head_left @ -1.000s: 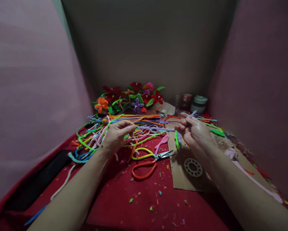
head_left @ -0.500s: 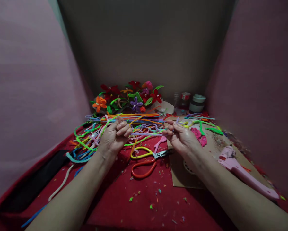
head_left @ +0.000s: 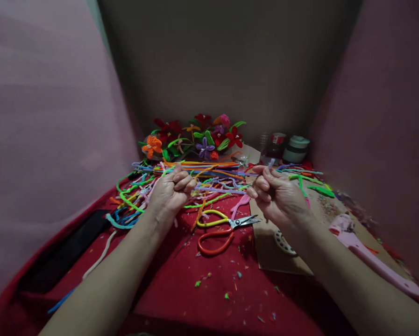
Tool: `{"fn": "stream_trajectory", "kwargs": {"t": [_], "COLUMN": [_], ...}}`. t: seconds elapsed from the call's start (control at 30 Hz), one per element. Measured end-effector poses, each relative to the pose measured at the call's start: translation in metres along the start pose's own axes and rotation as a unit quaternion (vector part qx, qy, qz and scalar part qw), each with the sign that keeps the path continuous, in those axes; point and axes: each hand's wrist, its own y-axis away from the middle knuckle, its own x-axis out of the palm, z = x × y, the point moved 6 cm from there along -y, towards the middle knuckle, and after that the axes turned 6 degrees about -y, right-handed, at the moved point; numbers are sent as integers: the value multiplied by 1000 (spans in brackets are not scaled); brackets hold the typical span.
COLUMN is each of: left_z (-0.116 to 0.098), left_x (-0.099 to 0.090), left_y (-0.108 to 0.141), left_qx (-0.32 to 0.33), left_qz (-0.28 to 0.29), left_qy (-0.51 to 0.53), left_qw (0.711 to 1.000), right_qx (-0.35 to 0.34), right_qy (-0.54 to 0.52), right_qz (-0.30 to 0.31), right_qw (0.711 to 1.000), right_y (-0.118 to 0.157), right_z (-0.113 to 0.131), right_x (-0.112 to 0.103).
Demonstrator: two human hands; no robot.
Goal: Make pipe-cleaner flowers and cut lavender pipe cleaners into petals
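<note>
Left grip (head_left: pixel 172 189) over red cloth (head_left: pixel 181 291), grey wall (head_left: pixel 230 60) beyond

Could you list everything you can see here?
Cloth: one, red, beneath
Cardboard: one, brown, right
Lavender strand: one, lavender, centre
Scissors: one, yellow and red handles, centre
Loose strands: many, multicoloured, mostly left and centre
Straight strands: many, multicoloured, centre back
Craft flowers: several, multicoloured, back
Holed disc: one, whitish, on the cardboard
Leaf shape: one, green, right
Pink tool: one, pink, right
Black flat object: one, black, left
Lidded jar: one, pale green, back right
Labelled container: one, dark, beside the jar
Scraps: many, multicoloured, on the cloth
Side panels: two, pinkish, left and right
Left hand: one, bare, centre left
Right hand: one, bare, centre right
</note>
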Motion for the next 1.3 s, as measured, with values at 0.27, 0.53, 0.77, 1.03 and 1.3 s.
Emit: {"fn": "stream_trajectory", "kwargs": {"t": [0.27,0.53,0.77,1.03,1.3], "left_z": [4,5,29,54,63], "left_x": [8,6,17,21,19], "left_y": [6,4,15,22,24], "left_qx": [0,-31,-112,-157,-146], "left_qz": [15,21,27,37,25], "left_qy": [-17,24,51,20,-64], "left_qw": [1000,999,992,987,987], "right_qx": [3,-2,-66,214,238], "right_qy": [-56,21,28,212,206], "right_qz": [-93,30,15,106,45], "right_qw": [994,999,997,948,948], "right_y": [0,17,16,30,35], "right_z": [5,19,40,-63,-75], "right_x": [-22,-1,-8,8,-5]}}
